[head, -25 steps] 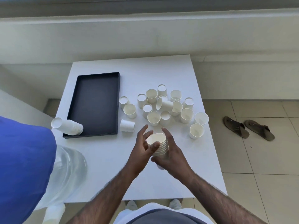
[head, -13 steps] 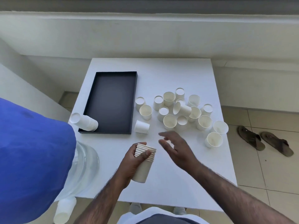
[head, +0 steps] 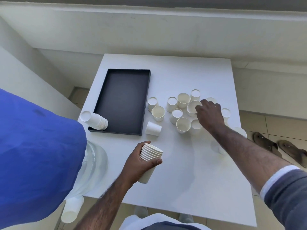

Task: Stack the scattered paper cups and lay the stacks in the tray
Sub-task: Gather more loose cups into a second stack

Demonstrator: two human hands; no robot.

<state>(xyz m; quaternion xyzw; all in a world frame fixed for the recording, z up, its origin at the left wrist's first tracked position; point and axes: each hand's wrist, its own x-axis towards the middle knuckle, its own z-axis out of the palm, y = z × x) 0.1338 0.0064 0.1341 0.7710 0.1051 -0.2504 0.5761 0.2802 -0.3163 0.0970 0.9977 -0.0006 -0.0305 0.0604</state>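
White paper is filling the left hand (head: 138, 161): its fingers and thumb are wrapping round a nested cup stack (head: 152, 155), held tilted with its mouth up and to the right, over the near middle of the tabletop (head: 182, 183). A second ago both hands were meeting on this stack. Now the right hand (head: 210, 115) is stretching away to the far right part of the tabletop, where its fingertips are touching the rim of a tipped cup (head: 192, 107) lying on its side among the loose cups (head: 182, 125). Whether that pinch is closing yet I cannot tell.

The last cup is probably seated, then, and the next one is being fetched. Many singles are waiting in that cluster, some mouth up and some mouth down, and one more is lying on its side just beside the near right corner of the black tray (head: 144, 100). A finished stack (head: 96, 120) is already lying at the tray's near left corner, its base jutting past the wall. The held stack is staying outside the tray, so the job looks well short of done.
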